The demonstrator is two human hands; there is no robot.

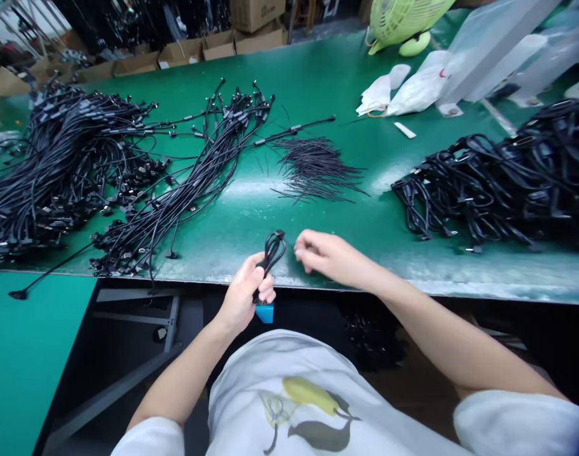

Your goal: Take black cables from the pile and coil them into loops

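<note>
A black cable (274, 248), folded into a small looped bundle, stands up out of my left hand (244, 292). The left fingers and thumb are closed around its lower part, just over the table's front edge. A short way to the right of the bundle is my right hand (325, 256), apart from it, with fingers curled and drawn together. Whether anything thin is between those fingertips cannot be made out. Beyond both hands lies a loose pile of short black ties (318, 168) on the green table (251, 209).
Loose straight cables (213, 152) lie left of centre, with a larger cable heap (75, 152) farther left. Bundled cables (498, 177) are piled at the right. A green fan (403, 22) and white plastic bags (420, 85) stand at the back; cardboard boxes (182, 52) are behind the table.
</note>
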